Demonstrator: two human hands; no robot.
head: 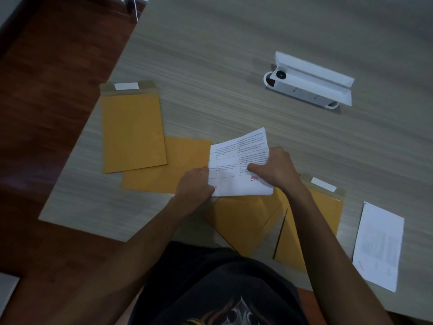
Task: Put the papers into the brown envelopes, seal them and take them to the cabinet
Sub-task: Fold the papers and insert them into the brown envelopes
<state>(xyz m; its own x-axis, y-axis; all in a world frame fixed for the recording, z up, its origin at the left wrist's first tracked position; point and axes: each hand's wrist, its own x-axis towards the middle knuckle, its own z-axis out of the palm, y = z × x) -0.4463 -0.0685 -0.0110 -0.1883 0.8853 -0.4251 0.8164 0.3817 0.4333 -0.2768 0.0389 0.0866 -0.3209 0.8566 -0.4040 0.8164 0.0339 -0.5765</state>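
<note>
Evidently both hands, left hand [195, 184] and right hand [276, 168], are pinching the folded white printed paper [236, 160], probably creasing it to fit a brown paper envelope [243, 221].

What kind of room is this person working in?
Probably an office or home study. A long wood-grain table holds brown envelopes, printed papers gripped by both hands, and a white desktop socket box; dark wooden flooring lies beside it.

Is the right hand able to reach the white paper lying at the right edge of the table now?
Probably not at once: the right hand holds the printed papers together with the left hand. The way to the white paper looks free of obstacles.
</note>
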